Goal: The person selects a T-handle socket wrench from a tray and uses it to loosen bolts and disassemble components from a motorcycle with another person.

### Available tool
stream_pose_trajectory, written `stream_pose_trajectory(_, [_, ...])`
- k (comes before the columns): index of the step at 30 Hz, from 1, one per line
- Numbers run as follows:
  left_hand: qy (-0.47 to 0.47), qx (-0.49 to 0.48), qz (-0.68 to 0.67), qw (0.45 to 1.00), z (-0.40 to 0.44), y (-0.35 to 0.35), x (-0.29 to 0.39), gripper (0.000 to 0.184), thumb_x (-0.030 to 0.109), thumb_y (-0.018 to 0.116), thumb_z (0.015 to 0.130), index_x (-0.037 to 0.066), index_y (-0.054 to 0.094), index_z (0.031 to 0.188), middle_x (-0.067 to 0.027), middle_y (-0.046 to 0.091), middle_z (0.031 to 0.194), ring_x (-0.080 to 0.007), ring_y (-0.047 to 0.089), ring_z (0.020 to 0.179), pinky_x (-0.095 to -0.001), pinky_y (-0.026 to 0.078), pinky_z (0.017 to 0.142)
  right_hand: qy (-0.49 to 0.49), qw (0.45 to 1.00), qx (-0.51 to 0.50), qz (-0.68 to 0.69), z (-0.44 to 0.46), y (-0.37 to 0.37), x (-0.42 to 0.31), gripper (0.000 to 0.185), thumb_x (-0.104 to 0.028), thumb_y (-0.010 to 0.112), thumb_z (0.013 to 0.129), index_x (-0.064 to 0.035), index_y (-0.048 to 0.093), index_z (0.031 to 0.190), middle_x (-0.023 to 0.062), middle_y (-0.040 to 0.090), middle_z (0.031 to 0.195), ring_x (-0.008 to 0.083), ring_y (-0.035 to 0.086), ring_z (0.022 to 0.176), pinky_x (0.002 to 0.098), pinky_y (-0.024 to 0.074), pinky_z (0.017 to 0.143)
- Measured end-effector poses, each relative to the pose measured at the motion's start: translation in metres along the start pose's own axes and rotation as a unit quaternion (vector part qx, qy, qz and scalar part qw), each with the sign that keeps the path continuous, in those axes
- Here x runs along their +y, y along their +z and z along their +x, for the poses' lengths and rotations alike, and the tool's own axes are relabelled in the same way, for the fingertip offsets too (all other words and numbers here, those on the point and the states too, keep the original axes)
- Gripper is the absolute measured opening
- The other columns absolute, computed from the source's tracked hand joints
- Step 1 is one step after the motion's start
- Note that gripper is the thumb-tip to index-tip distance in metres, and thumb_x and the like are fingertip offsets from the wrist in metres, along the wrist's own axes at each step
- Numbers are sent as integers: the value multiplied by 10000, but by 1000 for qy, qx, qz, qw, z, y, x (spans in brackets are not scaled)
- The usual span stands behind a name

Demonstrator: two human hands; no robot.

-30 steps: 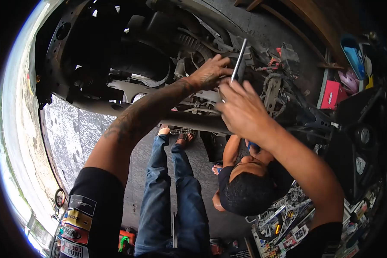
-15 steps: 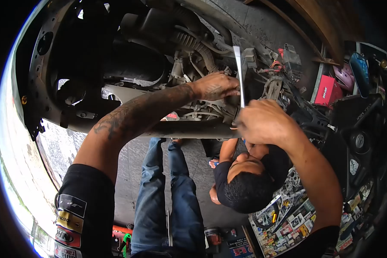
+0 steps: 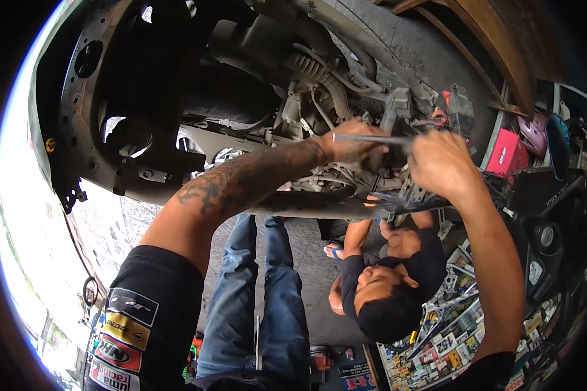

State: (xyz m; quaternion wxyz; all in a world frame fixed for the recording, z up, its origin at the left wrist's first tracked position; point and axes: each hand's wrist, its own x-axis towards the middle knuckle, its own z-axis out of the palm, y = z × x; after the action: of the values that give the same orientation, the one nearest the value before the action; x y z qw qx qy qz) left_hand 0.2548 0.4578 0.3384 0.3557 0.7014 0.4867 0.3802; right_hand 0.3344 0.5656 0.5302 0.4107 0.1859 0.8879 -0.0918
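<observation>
My right hand [image 3: 442, 163] is closed around one end of a slim silver metal bar [image 3: 372, 139]. The bar points left, its free end passing above my left hand [image 3: 351, 142]. My left hand is down among the engine parts of a stripped motorbike frame [image 3: 287, 203], fingers curled in. What those fingers grip is hidden under the bar and the hand. Close by are a ribbed hose [image 3: 321, 77] and a grey metal part [image 3: 295, 104], with cables [image 3: 332, 179] below my left hand.
Beyond the frame tube a co-worker [image 3: 388, 287] crouches below my right arm. Red wiring [image 3: 437, 119] lies right of the engine. At the right are a red box [image 3: 507, 154], black body panels [image 3: 548, 215] and a sticker-covered surface with metal parts [image 3: 450, 345]. A wooden piece [image 3: 482, 45] stands at upper right.
The silver bar has swung from pointing upward to pointing left, turning with my right hand. My view has shifted, so the frame sits further right and lower. The co-worker's head has tilted.
</observation>
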Motion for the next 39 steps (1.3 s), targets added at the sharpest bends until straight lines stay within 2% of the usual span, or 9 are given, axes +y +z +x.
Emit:
stream_pose_trajectory(6, [62,39,-1,997,-13,9,-7,273,162,646,737,91,586,993,-137,583,975,-290,557,986,-451,373,959,31,962,150,226,20,-4,-29,292,-227,544,817,-29,632,1013,245,643,818,406,631,814,481,496,792])
stream_pose_trajectory(7, [6,62,-189,980,-12,18,-16,340,203,684,699,95,578,1003,-161,560,944,-296,547,979,-443,347,984,-16,972,90,218,14,-2,-38,286,-219,544,810,-32,639,1005,249,642,833,401,636,810,486,495,794])
stream_pose_trajectory(12, [-39,-77,-16,996,-2,-4,-1,205,187,519,888,76,522,1061,-67,627,943,-278,589,961,-533,329,953,-152,974,-156,61,-25,19,-29,213,-168,548,773,-24,663,880,225,643,724,368,654,739,477,510,734])
stream_pose_trajectory(14, [-17,-39,15,999,-2,-2,0,288,229,517,899,65,532,1136,-108,649,921,-288,625,871,-458,404,780,62,996,26,53,-21,14,-3,245,-147,535,772,-6,644,941,225,631,683,386,645,730,473,507,706])
stream_pose_trajectory(24, [-24,-17,-38,999,-9,-14,17,302,226,507,821,86,548,1085,-99,621,1002,-288,592,939,-498,341,809,-68,985,20,159,-31,0,-28,344,-162,552,811,-51,584,1135,210,647,783,371,642,749,469,508,744])
stream_pose_trajectory(28, [-89,-166,-48,981,-1,-16,12,431,272,558,865,114,474,1257,-127,559,1224,-286,534,1138,-615,260,1007,-81,972,77,205,-26,33,-64,248,-249,540,873,-94,659,1026,176,636,720,345,634,696,441,508,663])
stream_pose_trajectory(34, [-17,-71,-24,997,-6,-1,-1,295,255,509,903,89,512,1148,-98,590,1094,-281,568,1047,-564,332,953,40,998,28,40,-41,28,-7,228,-227,513,860,-92,653,978,175,625,659,358,624,609,463,508,585])
stream_pose_trajectory(38, [-24,-101,14,994,-7,-12,15,298,162,612,756,77,514,1025,-83,579,1004,-274,567,991,-467,365,883,42,951,149,267,-11,-1,-15,284,-124,512,830,-35,579,1091,214,599,665,383,604,612,448,487,567])
stream_pose_trajectory(39, [94,51,10,994,-9,-8,8,306,157,613,754,77,531,1037,-92,586,1028,-271,566,1001,-487,357,904,12,959,85,270,-11,4,-27,298,-130,519,807,-24,589,1076,236,581,660,380,602,615,450,471,566])
